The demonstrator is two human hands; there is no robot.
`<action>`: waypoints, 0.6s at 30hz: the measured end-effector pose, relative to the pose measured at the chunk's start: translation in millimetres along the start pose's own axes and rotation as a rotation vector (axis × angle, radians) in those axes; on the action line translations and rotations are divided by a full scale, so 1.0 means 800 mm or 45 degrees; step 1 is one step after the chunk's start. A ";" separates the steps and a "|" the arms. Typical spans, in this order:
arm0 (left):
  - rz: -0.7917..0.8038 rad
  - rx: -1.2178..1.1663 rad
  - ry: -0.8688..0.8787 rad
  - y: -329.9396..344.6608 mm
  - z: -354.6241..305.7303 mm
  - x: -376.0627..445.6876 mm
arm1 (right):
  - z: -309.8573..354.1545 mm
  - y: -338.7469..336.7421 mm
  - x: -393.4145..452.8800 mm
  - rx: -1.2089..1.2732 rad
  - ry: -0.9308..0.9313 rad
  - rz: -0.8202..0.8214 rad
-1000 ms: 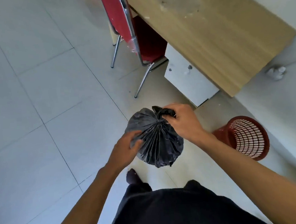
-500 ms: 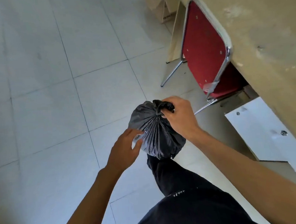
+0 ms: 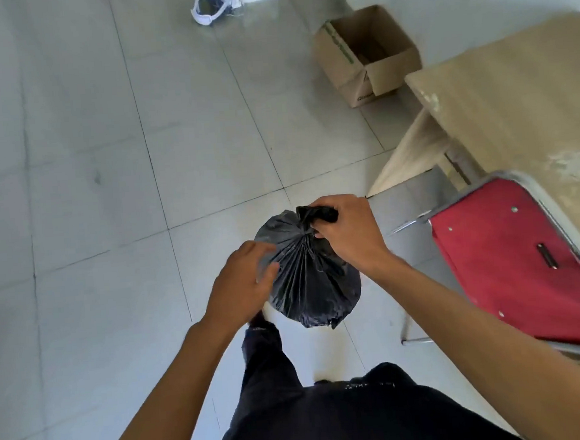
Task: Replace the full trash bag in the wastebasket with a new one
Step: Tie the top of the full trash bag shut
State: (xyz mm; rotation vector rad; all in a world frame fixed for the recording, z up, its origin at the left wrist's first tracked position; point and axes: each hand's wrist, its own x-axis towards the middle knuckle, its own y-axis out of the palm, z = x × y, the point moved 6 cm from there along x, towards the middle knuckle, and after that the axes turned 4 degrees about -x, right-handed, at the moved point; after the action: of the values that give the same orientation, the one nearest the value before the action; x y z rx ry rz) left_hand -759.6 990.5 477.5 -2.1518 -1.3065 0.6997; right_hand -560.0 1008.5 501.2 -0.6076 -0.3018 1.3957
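Black, crinkled plastic fills the middle of the view: a full trash bag [image 3: 311, 280] hangs in the air above the pale tiled floor [image 3: 89, 165], in front of the person's dark trousers [image 3: 329, 416]. The right hand [image 3: 350, 236] reaches in from the lower right with its forearm stretched out, fingers curled tight round the bag's gathered, twisted neck, knuckles up. The left hand [image 3: 241, 285] comes from the lower left and rests against the bag's left flank, fingers loosely bent on the plastic; whether they pinch it cannot be told. The bag hangs with its long axis upright, neck at the top, rounded belly below, with pleats fanning down from the neck. To the right stand a red padded chair [image 3: 511, 269] with a metal frame and a wood-grain desk [image 3: 520, 100]; an open cardboard box [image 3: 366, 56] sits on the floor beyond.
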 end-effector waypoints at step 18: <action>0.289 0.100 0.214 -0.174 0.012 0.652 | 0.059 -0.083 0.593 0.216 0.264 -0.387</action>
State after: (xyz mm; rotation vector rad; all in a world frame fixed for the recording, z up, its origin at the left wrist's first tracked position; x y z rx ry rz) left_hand -645.1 1517.8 480.0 -2.2617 -0.9439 0.6306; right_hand -450.6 1477.5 505.4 -0.5364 -0.1021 1.0444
